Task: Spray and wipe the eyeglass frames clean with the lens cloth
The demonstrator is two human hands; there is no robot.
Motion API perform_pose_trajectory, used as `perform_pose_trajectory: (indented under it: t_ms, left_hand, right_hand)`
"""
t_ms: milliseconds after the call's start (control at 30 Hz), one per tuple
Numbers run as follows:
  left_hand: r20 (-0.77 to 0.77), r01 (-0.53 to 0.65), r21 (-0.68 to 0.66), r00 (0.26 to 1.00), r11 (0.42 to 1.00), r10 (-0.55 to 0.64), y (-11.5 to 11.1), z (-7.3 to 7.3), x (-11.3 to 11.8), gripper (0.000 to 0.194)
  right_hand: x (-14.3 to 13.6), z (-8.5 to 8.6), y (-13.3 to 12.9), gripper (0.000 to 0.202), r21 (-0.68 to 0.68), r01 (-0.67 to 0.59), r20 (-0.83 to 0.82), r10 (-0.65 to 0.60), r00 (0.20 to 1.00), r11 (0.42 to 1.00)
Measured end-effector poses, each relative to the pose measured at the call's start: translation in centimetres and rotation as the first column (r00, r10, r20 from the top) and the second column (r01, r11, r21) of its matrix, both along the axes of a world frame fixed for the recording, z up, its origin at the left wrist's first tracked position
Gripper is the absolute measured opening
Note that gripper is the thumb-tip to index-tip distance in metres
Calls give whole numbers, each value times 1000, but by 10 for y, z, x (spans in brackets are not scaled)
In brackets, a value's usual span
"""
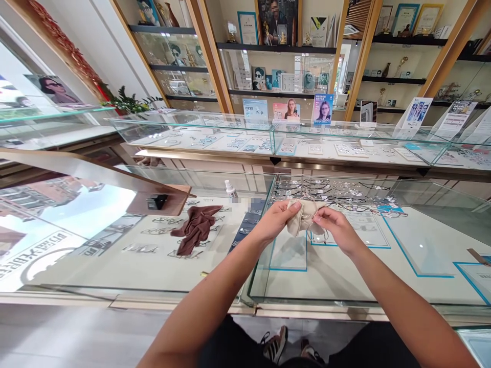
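Above the right glass counter, my left hand (279,219) is closed on a beige cloth (297,219), bunched around part of a pair of glasses. My right hand (333,225) pinches the thin frame of those glasses (325,237) beside the cloth; one round lens hangs below the fingers. Both hands are close together. A brown cloth (195,228) lies crumpled on the left glass counter, and a white spray bottle (230,189) stands upright behind it.
Rows of glasses (345,194) lie in the right display case (345,286). A wooden-edged mirror (169,197) leans in from the left. Farther back runs another glass counter (230,153) with upright picture cards.
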State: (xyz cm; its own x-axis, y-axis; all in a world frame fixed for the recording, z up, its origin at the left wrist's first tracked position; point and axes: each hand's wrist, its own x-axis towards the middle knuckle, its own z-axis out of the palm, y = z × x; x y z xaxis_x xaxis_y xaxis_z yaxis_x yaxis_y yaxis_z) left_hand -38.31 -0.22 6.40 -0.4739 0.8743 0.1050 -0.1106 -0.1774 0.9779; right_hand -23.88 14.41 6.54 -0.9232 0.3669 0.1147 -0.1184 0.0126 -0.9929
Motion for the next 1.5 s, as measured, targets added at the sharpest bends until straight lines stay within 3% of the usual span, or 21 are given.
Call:
perform_pose_trajectory:
  t_ms: [267, 467, 700, 1100, 1267, 1500]
  left_hand:
    - [36, -33, 36, 999, 999, 31, 2, 3, 10, 50]
    - [-19, -228, 46, 973, 973, 229, 3, 1, 18, 54]
    - [-1, -372, 92, 927, 924, 374, 6, -4, 23, 63]
    - [211, -260, 78, 948, 962, 239, 8, -7, 23, 64]
    - [321, -230, 58, 926, 971, 200, 9, -6, 20, 75]
    - [332, -118, 36, 938, 992, 100, 9, -9, 21, 62]
  right_hand:
    - [-3, -5, -2, 46, -139, -30, 29, 35, 999, 990]
    - [-4, -7, -9, 51, -221, -91, 21, 98, 995, 971]
    - [-4, -10, -12, 51, -186, -116, 0, 118, 993, 976]
    - [-4, -10, -10, 47, -78, -102, 57, 107, 993, 992]
    - [-3, -10, -13, 53, -59, -84, 49, 87, 995, 995]
    - [-5, -10, -14, 57, -123, -33, 8, 34, 999, 992]
